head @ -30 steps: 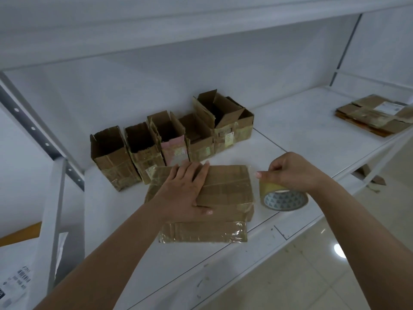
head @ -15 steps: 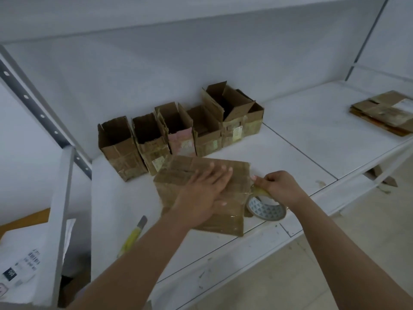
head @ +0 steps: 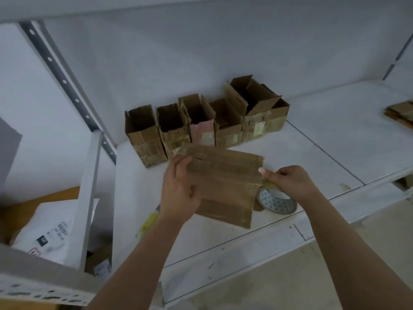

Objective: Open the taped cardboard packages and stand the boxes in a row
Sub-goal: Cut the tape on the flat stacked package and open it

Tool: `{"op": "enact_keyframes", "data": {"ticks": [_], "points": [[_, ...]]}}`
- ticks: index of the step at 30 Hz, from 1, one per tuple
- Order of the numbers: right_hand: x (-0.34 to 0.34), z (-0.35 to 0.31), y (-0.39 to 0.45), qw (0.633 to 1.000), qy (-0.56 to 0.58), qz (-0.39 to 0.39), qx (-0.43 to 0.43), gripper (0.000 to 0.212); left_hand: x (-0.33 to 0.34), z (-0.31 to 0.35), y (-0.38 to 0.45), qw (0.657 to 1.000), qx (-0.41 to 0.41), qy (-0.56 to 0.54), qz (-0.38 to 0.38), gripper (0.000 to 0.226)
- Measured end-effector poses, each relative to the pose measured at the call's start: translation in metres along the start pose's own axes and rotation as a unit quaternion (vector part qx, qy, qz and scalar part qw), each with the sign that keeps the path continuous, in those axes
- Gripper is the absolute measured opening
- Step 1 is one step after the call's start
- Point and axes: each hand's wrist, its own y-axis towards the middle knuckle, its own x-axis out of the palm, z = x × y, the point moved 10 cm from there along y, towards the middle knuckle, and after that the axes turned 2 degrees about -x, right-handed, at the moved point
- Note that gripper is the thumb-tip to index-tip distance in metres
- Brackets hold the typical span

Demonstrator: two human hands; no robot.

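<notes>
Far on the white shelf [head: 335, 135], a row of opened brown cardboard boxes [head: 201, 121] stands upright. Nearer, the flat taped brown cardboard package [head: 225, 182], pressed flat 1 s ago, is now lifted & tilted. Left hand [head: 178, 189] is clamped on its left edge; right hand [head: 288, 180] pinches a tape roll [head: 277, 201] w/ patterned core, tape stuck to the right edge. Package still unopened.

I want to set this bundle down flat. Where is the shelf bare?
Bare shelf lies right of the row of open boxes, up to the flat cardboard stack. It is crowded around the bundle: tape roll right, yellow knife left.
</notes>
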Motion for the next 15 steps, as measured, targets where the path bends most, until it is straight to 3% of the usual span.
{"op": "enact_keyframes", "data": {"ticks": [2,4,6,9,11,15], "points": [[0.007,-0.002,-0.001,1.000,-0.002,-0.001,-0.002,0.066,-0.017,-0.049,-0.009,0.988,-0.140,0.068,0.011,0.061],[0.008,-0.003,-0.002,1.000,-0.002,0.005,-0.002,0.061,-0.009,-0.099,-0.031,0.939,-0.266,0.195,-0.095,0.056],[0.009,-0.004,0.000,1.000,0.002,0.004,-0.004,0.061,0.006,-0.132,-0.058,0.878,-0.330,0.279,-0.207,0.051],[0.016,-0.008,0.002,1.000,0.010,-0.004,-0.009,0.061,0.011,-0.136,-0.063,0.858,-0.292,0.355,-0.228,0.043],[0.020,-0.007,0.002,1.000,0.013,-0.010,-0.008,0.060,0.007,-0.125,-0.055,0.865,-0.247,0.373,-0.226,0.037],[0.019,-0.010,0.000,1.000,0.018,-0.013,-0.012,0.060,-0.022,-0.118,-0.045,0.897,-0.269,0.306,-0.174,0.021]]}}
